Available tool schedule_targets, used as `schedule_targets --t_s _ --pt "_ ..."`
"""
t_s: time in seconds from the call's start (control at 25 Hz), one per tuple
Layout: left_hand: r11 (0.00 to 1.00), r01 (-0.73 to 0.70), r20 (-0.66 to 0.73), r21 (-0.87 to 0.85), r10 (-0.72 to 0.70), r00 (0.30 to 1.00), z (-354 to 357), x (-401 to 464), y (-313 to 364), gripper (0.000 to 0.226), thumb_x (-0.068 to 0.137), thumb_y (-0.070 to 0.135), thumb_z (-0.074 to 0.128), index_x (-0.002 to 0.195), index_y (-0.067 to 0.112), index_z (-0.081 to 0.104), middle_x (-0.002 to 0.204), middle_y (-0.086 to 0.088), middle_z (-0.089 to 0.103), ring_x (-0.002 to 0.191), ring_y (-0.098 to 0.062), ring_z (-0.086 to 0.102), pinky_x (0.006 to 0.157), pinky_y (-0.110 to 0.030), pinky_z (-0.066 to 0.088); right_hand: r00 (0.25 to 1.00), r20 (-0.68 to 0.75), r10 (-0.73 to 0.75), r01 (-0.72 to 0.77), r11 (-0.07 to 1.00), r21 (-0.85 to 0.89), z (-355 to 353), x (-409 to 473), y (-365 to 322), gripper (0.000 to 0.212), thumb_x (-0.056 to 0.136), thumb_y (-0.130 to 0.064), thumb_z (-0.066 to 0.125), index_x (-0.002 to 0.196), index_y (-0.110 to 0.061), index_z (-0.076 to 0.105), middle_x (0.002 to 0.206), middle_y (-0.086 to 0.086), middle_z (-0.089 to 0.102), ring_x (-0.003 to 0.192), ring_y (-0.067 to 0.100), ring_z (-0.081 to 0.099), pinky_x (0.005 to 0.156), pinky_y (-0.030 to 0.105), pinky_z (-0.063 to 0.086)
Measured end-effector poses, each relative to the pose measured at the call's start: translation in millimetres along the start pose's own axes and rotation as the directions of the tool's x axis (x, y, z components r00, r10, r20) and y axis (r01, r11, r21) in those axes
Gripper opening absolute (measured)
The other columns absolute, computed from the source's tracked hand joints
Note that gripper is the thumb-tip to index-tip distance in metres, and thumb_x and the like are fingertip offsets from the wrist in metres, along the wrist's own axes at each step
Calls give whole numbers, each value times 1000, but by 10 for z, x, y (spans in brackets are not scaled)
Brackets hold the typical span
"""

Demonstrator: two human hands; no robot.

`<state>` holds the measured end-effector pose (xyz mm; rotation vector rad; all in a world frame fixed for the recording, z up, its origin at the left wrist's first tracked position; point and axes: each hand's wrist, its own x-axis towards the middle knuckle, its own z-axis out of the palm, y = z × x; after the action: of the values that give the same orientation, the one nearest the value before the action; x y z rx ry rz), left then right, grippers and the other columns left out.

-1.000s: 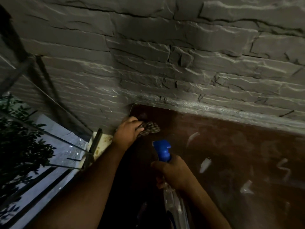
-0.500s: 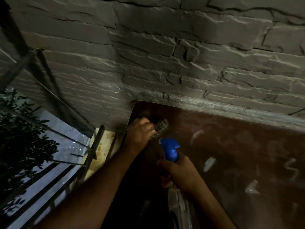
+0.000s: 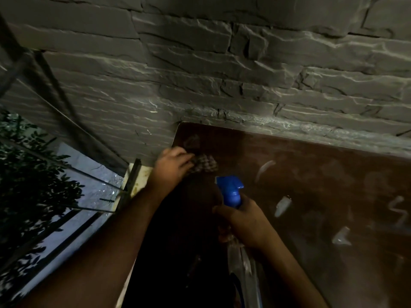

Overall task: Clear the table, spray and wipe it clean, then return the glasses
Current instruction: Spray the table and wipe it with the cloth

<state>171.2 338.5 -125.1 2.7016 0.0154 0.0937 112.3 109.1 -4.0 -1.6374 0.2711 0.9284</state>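
Observation:
A dark brown table (image 3: 322,174) stands against a stone wall, its top showing shiny wet streaks. My left hand (image 3: 171,170) grips a checked cloth (image 3: 205,163) and presses it on the table's far left corner. My right hand (image 3: 246,221) holds a spray bottle (image 3: 231,190) with a blue trigger head by its neck, above the table's left part. The bottle's clear body hangs below my hand. No glasses are in view.
A grey stone wall (image 3: 222,74) runs along the table's far edge. To the left, past the table's edge, stand a metal railing (image 3: 131,181), a glass pane and dark leafy plants (image 3: 26,178).
My left hand has slid the cloth slightly back from the corner toward me along the left edge. The spray bottle in my right hand has stayed about where it was.

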Motion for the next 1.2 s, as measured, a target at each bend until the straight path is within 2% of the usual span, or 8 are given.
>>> schedule_targets --t_s 0.08,0.24,0.4,0.56,0.72,0.84,1.0,1.2 --pt "971 240 -43 5 -239 970 -37 74 104 30 93 26 59 118 12 66 121 -9 59 110 -30 51 90 -38 41 1000 -21 9 -8 1000 13 22 16 31 25 85 -14 69 107 -9 57 66 10 63 55 25 59 56 36 53" --pt "979 -203 96 -33 205 974 102 -157 257 33 91 31 58 118 15 68 114 -5 61 104 -28 53 87 -39 44 1000 -4 21 -20 999 40 41 11 -7 25 87 -14 68 108 -15 55 73 10 66 61 25 61 63 39 56" --pt "983 184 -29 7 -184 982 61 72 159 31 92 30 58 115 11 67 118 -10 59 105 -31 52 88 -38 42 998 -62 -12 11 1000 -24 84 13 -54 21 85 -16 71 102 -11 59 65 8 64 58 29 61 57 38 54" --pt "979 -204 112 14 201 973 81 -191 185 36 91 35 53 117 14 67 113 -8 61 101 -29 53 85 -37 43 999 -46 13 -14 1000 -22 65 -61 -96 19 88 -19 69 102 -13 58 69 11 66 59 28 64 52 32 56" --pt "958 284 -61 43 -281 958 -9 16 177 33 95 30 55 120 10 64 124 -13 57 110 -32 50 90 -39 39 999 -30 44 -45 999 -16 87 -146 -37 27 89 -15 67 111 -6 54 74 15 62 65 33 62 60 41 60" --pt "972 -235 87 5 233 969 126 -333 317 33 91 33 55 114 13 67 112 -8 60 98 -28 53 83 -37 42 997 -52 48 -48 999 -1 125 -178 35 21 89 -14 67 106 -7 56 70 14 63 61 31 62 60 42 59" --pt "983 184 -60 -17 -184 981 -33 -158 103 31 93 27 59 116 9 66 117 -13 58 105 -33 52 86 -40 43 995 12 96 -96 995 -14 136 -276 93 31 88 -18 68 115 -11 53 68 11 66 58 25 65 50 30 56" --pt "963 -267 99 33 263 960 -12 -447 104 31 89 25 64 118 13 67 111 -7 60 98 -26 53 82 -38 44 993 42 110 -110 994 -20 148 -393 124 26 90 -18 66 112 -14 54 78 14 68 67 28 65 68 42 60"
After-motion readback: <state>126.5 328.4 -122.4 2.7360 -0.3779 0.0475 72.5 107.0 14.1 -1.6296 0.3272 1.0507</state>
